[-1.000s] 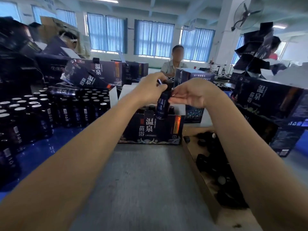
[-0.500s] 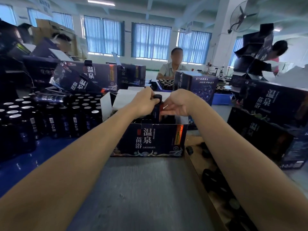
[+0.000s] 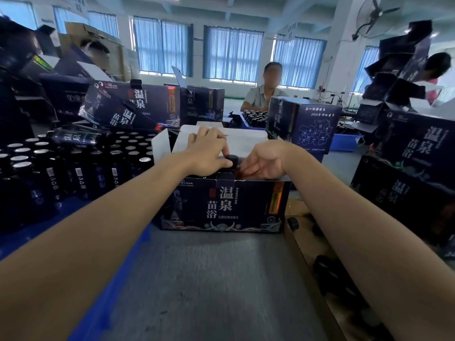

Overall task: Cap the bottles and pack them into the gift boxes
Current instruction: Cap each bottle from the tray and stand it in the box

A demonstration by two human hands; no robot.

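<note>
An open dark gift box [image 3: 222,205] with white flaps stands on the grey table straight ahead. A dark bottle with a black cap [image 3: 232,159] sits low in the box, only its top showing above the rim. My left hand [image 3: 209,153] grips the bottle's neck from the left. My right hand [image 3: 264,162] holds it from the right, fingers at the cap. Other bottles inside the box are mostly hidden.
Many uncapped dark bottles [image 3: 78,166] stand on a blue tray at the left. A cardboard tray [image 3: 299,242] of loose black caps lies at the right. Stacked gift boxes [image 3: 413,148] surround the table. A person [image 3: 267,92] sits across.
Both hands have lowered the bottle from above the box down into it. The cap now sits near the box rim.
</note>
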